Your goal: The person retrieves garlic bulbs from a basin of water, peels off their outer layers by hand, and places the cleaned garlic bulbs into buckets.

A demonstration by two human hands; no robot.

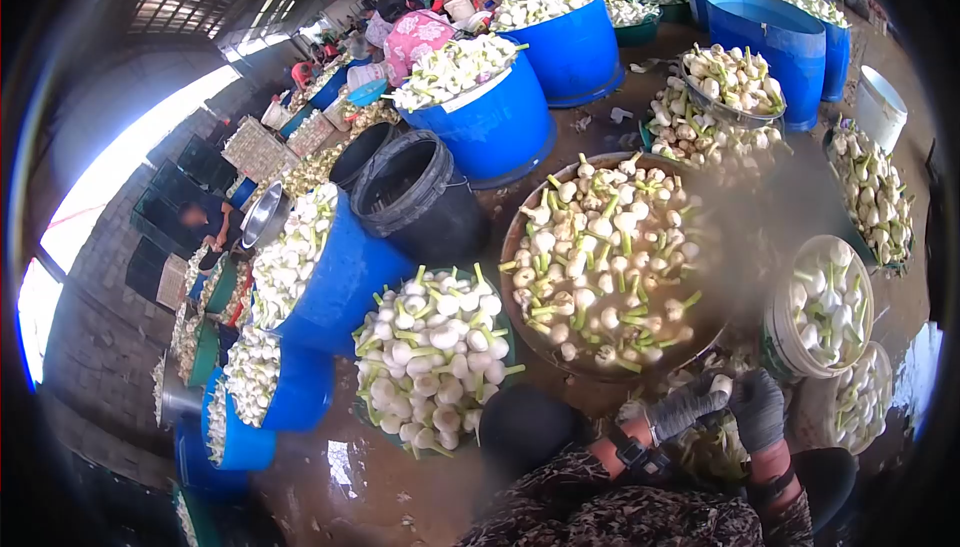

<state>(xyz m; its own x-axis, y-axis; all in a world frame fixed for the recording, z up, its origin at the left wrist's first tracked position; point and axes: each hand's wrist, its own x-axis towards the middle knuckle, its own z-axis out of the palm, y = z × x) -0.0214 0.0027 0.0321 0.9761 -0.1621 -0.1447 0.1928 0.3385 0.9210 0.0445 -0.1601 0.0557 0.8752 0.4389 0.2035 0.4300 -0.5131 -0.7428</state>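
Observation:
My left hand (688, 413), in a grey glove, is closed on a white garlic bulb (720, 385) at its fingertips. Close beside it, my right hand (757, 410), also gloved, has its fingers curled in; whatever it may hold is hidden. Below both hands lies a heap of garlic and trimmings (712, 455), partly covered by my arms. Just beyond them stands a wide round tub (515, 322) of brownish water with many garlic bulbs on short green stems. To the right, a white bucket (778, 322) holds peeled-looking white bulbs.
A green-rimmed basket of white garlic (432, 362) stands left of the tub. Blue barrels (510, 122) heaped with garlic and a black bucket (425, 202) are behind it. A metal bowl of garlic (735, 82) sits at the far right. Other people work in the background.

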